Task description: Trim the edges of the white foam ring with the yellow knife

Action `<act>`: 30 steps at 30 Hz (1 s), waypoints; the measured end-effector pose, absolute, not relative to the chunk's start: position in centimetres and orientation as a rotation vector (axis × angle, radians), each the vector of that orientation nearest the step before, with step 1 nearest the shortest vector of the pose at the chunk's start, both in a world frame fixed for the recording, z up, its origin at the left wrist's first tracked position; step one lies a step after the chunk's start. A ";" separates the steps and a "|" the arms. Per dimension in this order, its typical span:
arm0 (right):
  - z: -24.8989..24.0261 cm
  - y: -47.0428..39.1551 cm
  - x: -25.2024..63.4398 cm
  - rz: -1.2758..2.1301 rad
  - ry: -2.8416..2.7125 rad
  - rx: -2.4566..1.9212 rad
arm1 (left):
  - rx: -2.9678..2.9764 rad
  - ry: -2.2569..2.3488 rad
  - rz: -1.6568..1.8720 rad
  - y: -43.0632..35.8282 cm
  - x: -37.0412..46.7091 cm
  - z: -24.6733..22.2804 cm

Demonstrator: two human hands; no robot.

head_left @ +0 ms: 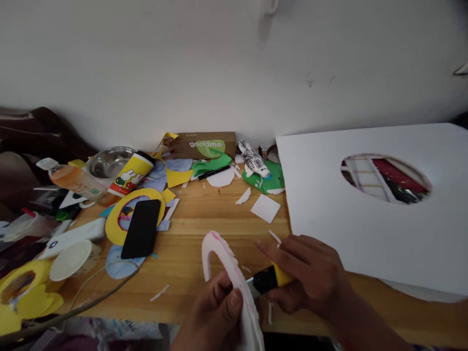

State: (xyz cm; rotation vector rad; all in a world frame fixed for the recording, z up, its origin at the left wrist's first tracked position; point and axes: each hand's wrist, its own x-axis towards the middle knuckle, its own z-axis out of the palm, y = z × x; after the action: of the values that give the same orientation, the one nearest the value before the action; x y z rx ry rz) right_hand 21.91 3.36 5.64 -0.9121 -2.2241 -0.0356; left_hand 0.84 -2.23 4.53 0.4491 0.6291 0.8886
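While my left hand (219, 308) pinches the curved piece (237, 273) on edge above the table (204, 209), my right hand (312, 278) grips the cutter (269, 279), blade at the piece's side. By remote view, I locate a square (265, 208) ahead, the board (321, 219) right, the phone (141, 229) left, and the box (204, 145) near the wall (219, 73).

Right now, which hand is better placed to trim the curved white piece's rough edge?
Probably the right hand: it already grips the yellow-and-black cutter, with the blade at that edge. The left hand is occupied holding the curved white piece.
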 end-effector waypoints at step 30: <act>6.7 3.4 20.0 0.038 -2.180 -0.878 | 0.342 0.758 1.044 -1.6 1.1 6.4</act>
State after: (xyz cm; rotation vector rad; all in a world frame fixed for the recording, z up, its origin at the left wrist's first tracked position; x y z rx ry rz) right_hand 20.03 3.44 6.68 -0.8780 -2.1796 0.0382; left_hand 1.06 -1.64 6.37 0.3422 0.7582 1.0443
